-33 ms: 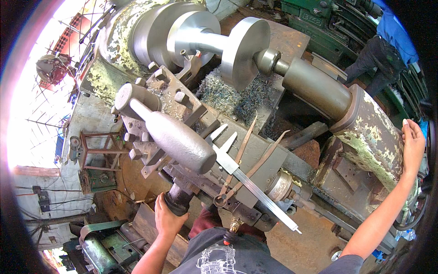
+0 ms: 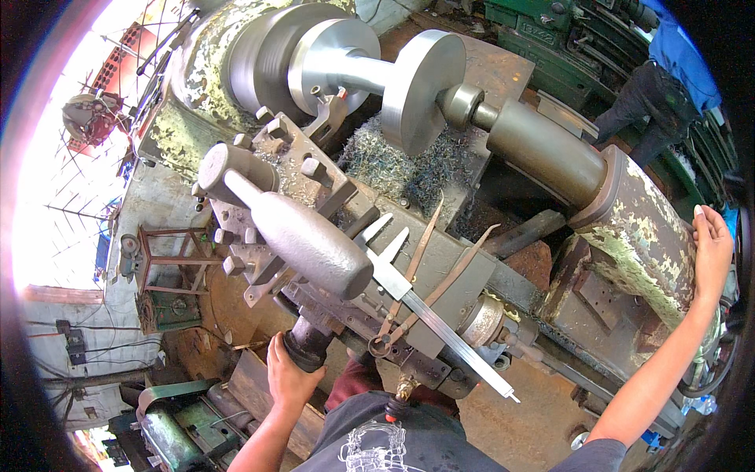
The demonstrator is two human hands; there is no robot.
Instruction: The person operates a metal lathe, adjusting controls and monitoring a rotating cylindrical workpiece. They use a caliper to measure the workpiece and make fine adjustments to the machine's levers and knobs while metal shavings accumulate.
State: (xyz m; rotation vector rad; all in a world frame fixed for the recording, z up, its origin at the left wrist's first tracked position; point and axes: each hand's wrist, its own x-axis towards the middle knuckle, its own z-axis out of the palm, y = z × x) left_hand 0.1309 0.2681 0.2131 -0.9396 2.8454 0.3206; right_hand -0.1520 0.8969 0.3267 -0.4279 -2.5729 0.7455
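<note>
1. Head view shows the left hand [image 2: 287,377] low in the picture with its fingers [image 2: 275,352] curled round a dark round handle [image 2: 308,346] at the near side of the lathe carriage [image 2: 330,236]; they hold it in a full grip.

2. The right hand [image 2: 712,248] lies flat on the top of the tailstock [image 2: 629,236], whose green paint is flaking; its fingers [image 2: 702,218] are spread and hold nothing.

3. Between the headstock chuck [image 2: 263,59] and the tailstock centre [image 2: 464,102] sits the workpiece [image 2: 377,75], a bright steel shaft with a broad flange at each end; its faces already look clean and turned, so I judge that much cutting is done.

4. A heap of grey swarf [image 2: 401,169] lies on the bed just under the workpiece, which supports that judgement.

5. The tool post [image 2: 303,149] stands near the workpiece, but I cannot tell if the cutter touches it.

6. A steel vernier caliper [image 2: 429,303] and spring calipers [image 2: 413,271] rest loose on the carriage, beside a large grey lever handle [image 2: 303,236]; measuring seems to be at hand, and whether more cuts remain cannot be read.

7. Another person [image 2: 664,79] in blue stands well apart at the top right.
</note>
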